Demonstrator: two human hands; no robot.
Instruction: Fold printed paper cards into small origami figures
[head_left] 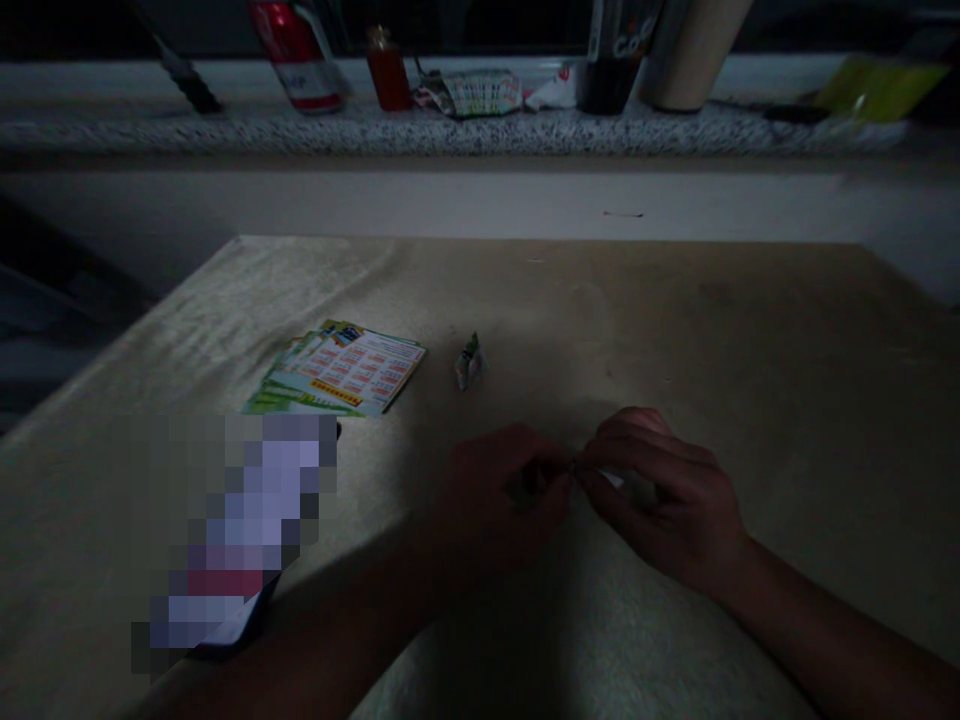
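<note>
Both my hands meet over the near middle of the table. My left hand [517, 490] is closed in a pinch, its thumb and forefinger at the left end of a small piece of paper [613, 479]. From the other side my right hand [667, 490] pinches the same piece. Only a whitish bit of it shows under the right fingers; the rest is hidden in shadow. Beyond my left hand lies a small crumpled green and white paper [470, 364]. A fanned pile of printed cards [360, 365], with green edges and rows of red print, rests to its left.
A phone [255, 530], its screen blurred out, lies on the table [787, 400] at left. Along the speckled sill [487, 135] behind stand a red can [300, 60], a small red bottle [388, 75], a dark bottle [611, 65] and crumpled wrappers [480, 92].
</note>
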